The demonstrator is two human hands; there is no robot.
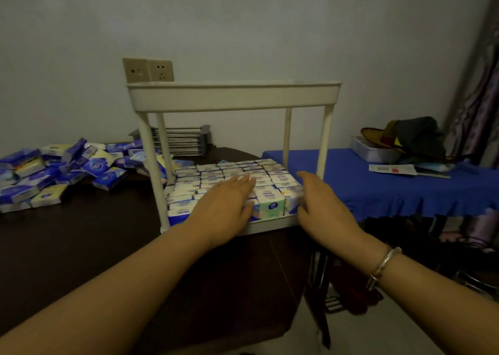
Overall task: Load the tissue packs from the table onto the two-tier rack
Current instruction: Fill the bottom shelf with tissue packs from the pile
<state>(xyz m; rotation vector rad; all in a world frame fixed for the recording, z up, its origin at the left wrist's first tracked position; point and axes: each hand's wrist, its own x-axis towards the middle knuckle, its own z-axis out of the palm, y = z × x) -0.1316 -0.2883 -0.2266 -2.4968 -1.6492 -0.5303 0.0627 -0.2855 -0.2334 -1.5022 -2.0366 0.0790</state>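
Dim light falls on the dark table [81,246] where our white two-tier rack [232,95] stands, its lower tier packed with upright tissue packs [270,198]. We lay our left hand [226,206] flat, fingers straight, on the rows and press our right hand [321,203], fingers loosely extended, against the right end, likely squaring them. Loose packs [54,173] wait heaped at left; the top tier looks unfilled.

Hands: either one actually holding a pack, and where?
Neither. Left hand lies flat on the packed tissue packs in the rack's lower tier; right hand presses straight fingers against the row's right end.
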